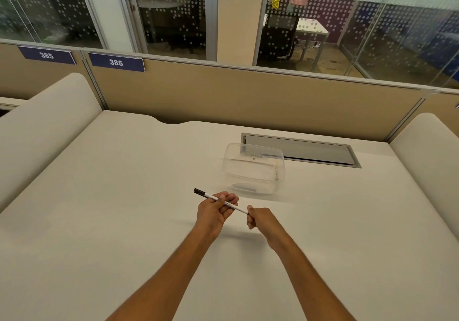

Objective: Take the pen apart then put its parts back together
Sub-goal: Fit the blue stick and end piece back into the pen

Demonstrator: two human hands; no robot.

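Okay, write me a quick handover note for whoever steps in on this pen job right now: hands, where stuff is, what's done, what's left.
Left hand: closed around the middle of the pen, held above the desk.
Right hand: closed on the pen's near end.
Pen: white barrel, black cap end pointing away to the left, looks in one piece.
Clear plastic container: on the desk just beyond the hands. No pen parts visible inside it.
Done: pen picked up and gripped in both hands.
Left: pull it apart, then put all the parts back together.
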